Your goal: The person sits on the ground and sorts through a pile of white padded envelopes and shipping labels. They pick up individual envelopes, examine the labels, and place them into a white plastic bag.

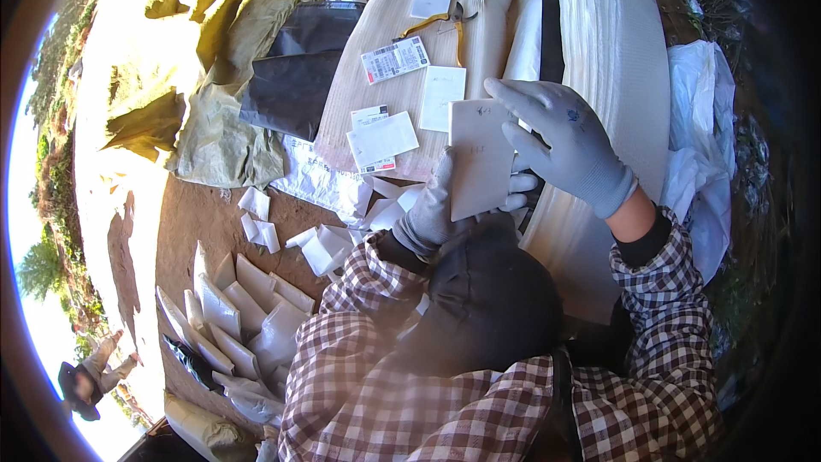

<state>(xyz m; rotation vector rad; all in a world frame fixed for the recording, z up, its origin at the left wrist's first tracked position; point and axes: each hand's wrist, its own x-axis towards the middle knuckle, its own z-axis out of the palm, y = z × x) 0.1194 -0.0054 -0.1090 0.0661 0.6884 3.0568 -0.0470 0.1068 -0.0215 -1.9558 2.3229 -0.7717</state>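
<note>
A stack of white paper slips [482, 160] with handwriting on its top sheet rests in my left hand [428, 205]. Both my hands wear grey coated gloves; the left one's fingers wrap behind the stack and show at its right edge. My right hand [561, 135] is by the stack's upper right corner, its index finger and thumb apart. Whether its fingertips touch the paper is hard to tell. Beyond the hands, yellow-handled pruning shears [460, 38], a printed label [394, 59] and a white slip [442, 97] lie on a bundle of pale mesh-like sheets [333, 102].
Another sheet bundle [619, 70] stands at the right, beside white plastic sheeting [699, 135]. Black plastic bags [292, 90] lie left of the slips. Crumpled paper scraps [324, 250] and several filled plastic packets [221, 305] cover the ground. A person [90, 378] is far left.
</note>
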